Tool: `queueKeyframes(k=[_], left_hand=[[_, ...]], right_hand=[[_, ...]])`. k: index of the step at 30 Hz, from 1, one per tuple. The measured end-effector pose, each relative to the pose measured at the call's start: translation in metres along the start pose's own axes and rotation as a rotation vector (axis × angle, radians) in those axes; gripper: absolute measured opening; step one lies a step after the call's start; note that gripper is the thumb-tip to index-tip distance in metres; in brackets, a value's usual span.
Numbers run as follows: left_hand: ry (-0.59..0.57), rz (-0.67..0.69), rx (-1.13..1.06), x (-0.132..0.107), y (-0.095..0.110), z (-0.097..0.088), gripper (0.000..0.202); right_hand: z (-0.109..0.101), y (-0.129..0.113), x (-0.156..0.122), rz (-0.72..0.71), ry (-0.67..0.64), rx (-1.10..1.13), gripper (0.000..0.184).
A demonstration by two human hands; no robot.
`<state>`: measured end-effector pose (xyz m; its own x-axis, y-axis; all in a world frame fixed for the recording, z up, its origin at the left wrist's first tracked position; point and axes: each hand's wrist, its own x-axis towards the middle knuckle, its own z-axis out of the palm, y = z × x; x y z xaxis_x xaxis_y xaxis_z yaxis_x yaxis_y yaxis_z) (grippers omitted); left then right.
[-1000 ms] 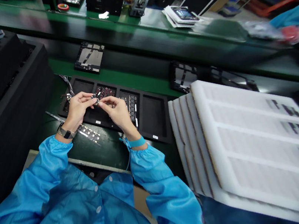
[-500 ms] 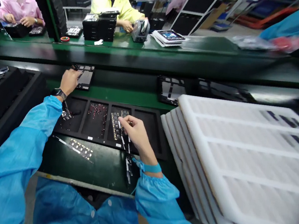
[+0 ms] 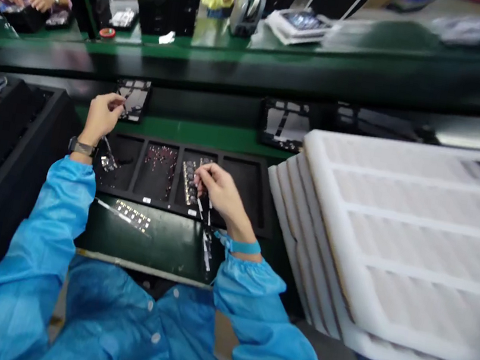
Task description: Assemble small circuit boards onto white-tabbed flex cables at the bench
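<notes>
1. From my remote seat I see the left hand (image 3: 101, 117) with fingers bent at the left edge of a flat, black-framed rectangular unit with a grey plate (image 3: 139, 99); I cannot tell whether it pinches anything.
2. The right hand (image 3: 220, 192) has thumb and forefinger drawn together over a panel of small black circuit boards with gold-coloured edges (image 3: 188, 181); its grip, too, I cannot make out.
3. That panel lies in a compartment of a black, foam-like tray (image 3: 159, 202), with thin black-and-white strips (image 3: 206, 250) trailing below the hand.
4. I judge the panel light, stiff and fragile: I would take it by its rim, off the components.
5. The strips look limp and easily creased; I would pinch one end softly.
6. The unit seems heavier and smooth; I would hold its frame, sparing the plate.
</notes>
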<state>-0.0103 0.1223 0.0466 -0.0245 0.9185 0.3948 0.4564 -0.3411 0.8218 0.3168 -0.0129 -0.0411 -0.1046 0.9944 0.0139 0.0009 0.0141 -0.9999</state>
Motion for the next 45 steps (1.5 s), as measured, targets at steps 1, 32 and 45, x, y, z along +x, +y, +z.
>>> queueKeyframes(k=[1,32,45], left_hand=[[-0.057,0.006,0.018,-0.026,0.011,-0.006,0.015],[-0.603,0.066,0.418,-0.251,0.035,0.031,0.018],[-0.597,0.103,0.426,-0.259,0.027,0.033,0.011]], right_hand=[[0.000,0.000,0.000,-0.010,0.004,0.001,0.036],[0.018,-0.002,-0.007,-0.006,-0.170,-0.079,0.028],[0.024,-0.006,-0.007,-0.011,-0.240,-0.117,0.024]])
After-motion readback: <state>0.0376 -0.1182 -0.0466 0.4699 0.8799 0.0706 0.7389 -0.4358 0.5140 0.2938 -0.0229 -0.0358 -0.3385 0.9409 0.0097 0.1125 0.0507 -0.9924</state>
